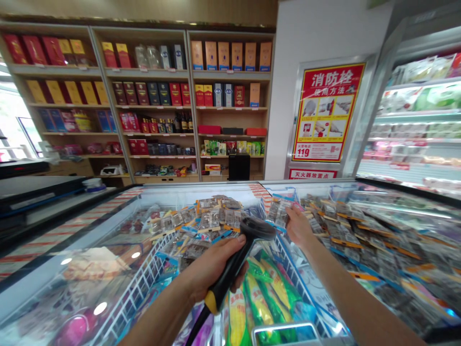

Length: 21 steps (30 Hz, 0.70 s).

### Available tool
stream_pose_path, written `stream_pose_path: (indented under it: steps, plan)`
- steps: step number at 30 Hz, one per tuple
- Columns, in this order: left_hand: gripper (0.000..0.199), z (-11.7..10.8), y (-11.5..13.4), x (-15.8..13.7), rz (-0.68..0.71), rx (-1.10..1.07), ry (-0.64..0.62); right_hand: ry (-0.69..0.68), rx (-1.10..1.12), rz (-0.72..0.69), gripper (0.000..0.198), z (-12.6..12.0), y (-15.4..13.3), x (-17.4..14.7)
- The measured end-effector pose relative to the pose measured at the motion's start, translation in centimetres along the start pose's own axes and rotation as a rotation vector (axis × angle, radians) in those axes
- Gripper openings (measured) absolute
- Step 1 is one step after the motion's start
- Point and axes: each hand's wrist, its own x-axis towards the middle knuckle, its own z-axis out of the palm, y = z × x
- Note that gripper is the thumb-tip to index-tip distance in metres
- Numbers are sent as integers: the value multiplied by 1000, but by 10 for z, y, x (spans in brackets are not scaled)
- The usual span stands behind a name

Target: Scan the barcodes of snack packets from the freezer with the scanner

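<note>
Black barcode scanner (235, 264) gripped in the left hand (211, 262), right hand (298, 227) pinching a blue-edged packet (278, 211) just past it, over the chest freezer (173, 192). I'd flatten the wrapper and aim square, tbh.

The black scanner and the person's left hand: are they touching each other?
Touching. The head view shows the left hand wrapped around the black scanner, below its wide head.

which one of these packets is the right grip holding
The blue-edged packet in the right grip, just right of the scanner head; the other packets lie heaped, not held.
</note>
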Motion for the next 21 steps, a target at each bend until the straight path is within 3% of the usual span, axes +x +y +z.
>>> stream_pose_path:
  steps: [15, 21]
  plan:
    - [40, -10, 0, 6, -5, -23, 42, -1, -94, -29, 20, -7, 2, 5]
    - [42, -27, 5, -5, 28, -73, 130, 104, -231, -139, 10, -39, -41, 42]
